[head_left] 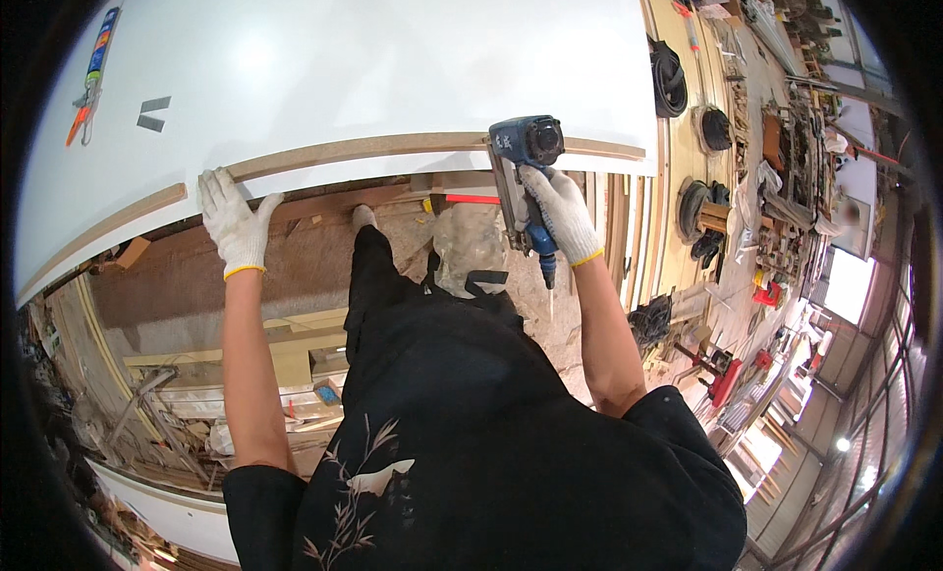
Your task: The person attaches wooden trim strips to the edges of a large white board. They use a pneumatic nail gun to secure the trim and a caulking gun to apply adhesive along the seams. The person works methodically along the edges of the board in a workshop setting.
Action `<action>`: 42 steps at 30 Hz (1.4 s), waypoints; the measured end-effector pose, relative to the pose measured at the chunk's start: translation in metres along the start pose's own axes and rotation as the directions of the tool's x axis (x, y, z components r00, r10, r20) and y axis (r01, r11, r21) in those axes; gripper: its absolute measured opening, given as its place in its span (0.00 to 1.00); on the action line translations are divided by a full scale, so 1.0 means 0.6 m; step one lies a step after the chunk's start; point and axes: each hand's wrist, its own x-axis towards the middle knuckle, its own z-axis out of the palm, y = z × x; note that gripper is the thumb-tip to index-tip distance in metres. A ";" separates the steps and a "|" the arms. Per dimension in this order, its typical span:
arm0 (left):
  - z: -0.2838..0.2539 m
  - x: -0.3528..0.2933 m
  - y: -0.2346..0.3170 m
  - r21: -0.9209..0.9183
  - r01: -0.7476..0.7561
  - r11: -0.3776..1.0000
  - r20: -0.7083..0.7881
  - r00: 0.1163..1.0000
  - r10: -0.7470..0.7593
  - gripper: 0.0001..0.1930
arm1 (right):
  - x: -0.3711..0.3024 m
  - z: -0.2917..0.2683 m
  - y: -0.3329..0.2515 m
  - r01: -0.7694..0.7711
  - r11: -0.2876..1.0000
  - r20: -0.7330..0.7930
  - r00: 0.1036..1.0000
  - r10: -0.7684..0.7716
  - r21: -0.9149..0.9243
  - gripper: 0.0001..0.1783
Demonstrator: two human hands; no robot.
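Note:
My right hand (568,217), in a white knit glove, is wrapped round the handle of a blue nail gun (528,139). The gun stands over a long wooden strip (373,151) along the near edge of a white panel (413,60). Its nose is hidden, so contact with the strip cannot be told. My left hand (233,225), gloved the same way, lies with fingers stretched and thumb apart at the strip's left end. To the left of it runs another wooden strip (118,220) on the same edge, with a gap between the two.
A blue tube with an orange handle (93,80) lies at the panel's far left, near two short grey strips (153,113). Below the edge are a red-handled tool (467,199) and a clear plastic bag (470,239). Black coils (668,78) and clutter line the right.

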 end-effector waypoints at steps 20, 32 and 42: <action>0.008 -0.006 0.011 -0.113 0.032 0.993 -0.056 0.998 -0.039 0.61 | 0.019 0.091 -0.045 0.061 0.986 0.145 0.989 -0.039 -0.154 0.21; -0.004 -0.009 0.017 -0.188 -0.001 0.982 -0.118 0.993 -0.022 0.58 | 0.017 0.153 -0.075 0.061 0.977 0.240 0.971 -0.011 -0.202 0.20; 0.012 -0.012 0.016 -0.275 -0.051 0.960 -0.211 0.977 -0.009 0.59 | 0.011 0.204 -0.103 0.050 0.979 0.289 0.957 0.009 -0.196 0.20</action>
